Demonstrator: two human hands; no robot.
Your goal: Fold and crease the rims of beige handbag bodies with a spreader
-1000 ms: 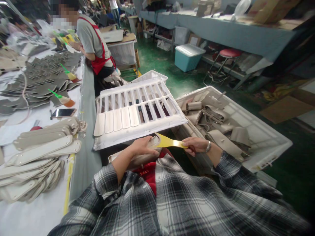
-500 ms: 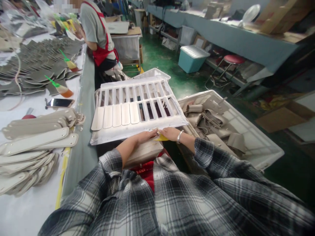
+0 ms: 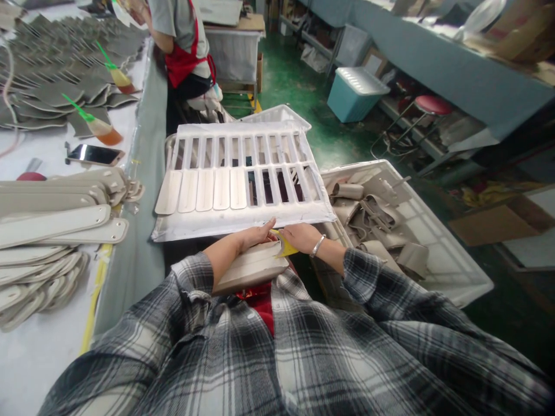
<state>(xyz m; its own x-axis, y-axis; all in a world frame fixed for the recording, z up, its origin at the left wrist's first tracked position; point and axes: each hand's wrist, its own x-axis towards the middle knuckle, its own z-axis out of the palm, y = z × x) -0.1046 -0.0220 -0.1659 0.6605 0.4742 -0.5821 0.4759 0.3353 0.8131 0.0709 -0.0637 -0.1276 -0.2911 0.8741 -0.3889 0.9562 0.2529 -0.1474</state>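
A beige, box-shaped piece [image 3: 254,266] with a smooth, leather-like face lies against my front, low in the view. My left hand [image 3: 251,236] is closed around its upper edge, thumb raised. A thin yellow flat piece [image 3: 286,247] is pinched in my right hand [image 3: 303,237], its edge at the right end of the beige piece. Both hands are close together, and their fingertips are partly hidden. Just beyond them is a white slotted rack [image 3: 243,222], with several cream rounded strips [image 3: 187,190] lying side by side on its near left part.
Cream straps [image 3: 56,225] are stacked on the left table near a phone [image 3: 95,154] and glue bottles [image 3: 102,127] with green tips. At right stands a white crate [image 3: 459,254] holding beige leather pieces [image 3: 373,216]. A person in a red apron [image 3: 186,58] stands ahead.
The view has tilted down and shifted slightly. My left thumb has lifted, and the yellow piece now shows more, tilted at the end of the beige piece.
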